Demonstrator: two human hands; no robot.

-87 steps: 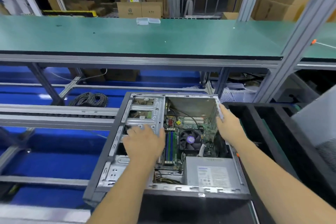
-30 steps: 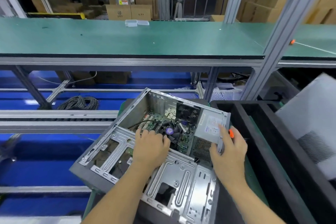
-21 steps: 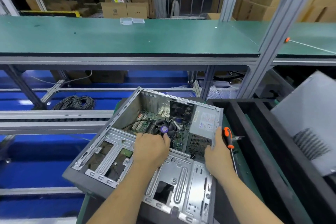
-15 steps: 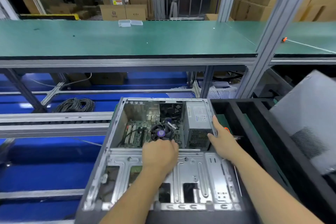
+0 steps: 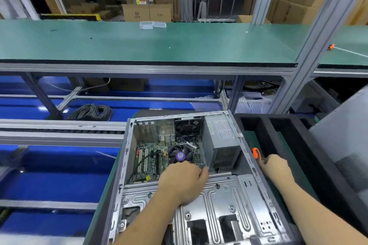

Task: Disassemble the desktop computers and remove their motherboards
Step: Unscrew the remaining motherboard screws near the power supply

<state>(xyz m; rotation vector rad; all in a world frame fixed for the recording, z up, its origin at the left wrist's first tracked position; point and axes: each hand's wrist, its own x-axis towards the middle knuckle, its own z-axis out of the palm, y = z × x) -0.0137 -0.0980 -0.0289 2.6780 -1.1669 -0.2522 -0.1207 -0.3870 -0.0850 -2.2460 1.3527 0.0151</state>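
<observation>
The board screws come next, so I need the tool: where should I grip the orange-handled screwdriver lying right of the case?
Grip the orange handle, coming from above with the right hand, which is already on its near end. The screwdriver lies flat between the computer case wall and the black tray, so side approaches look blocked.

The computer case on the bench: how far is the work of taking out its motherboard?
Done: the computer case lies open, side cover off. In hand: the left hand rests at the drive cage's edge by the fan; the right hand reaches the orange screwdriver beside the case. Left: the motherboard and power supply remain inside.
</observation>
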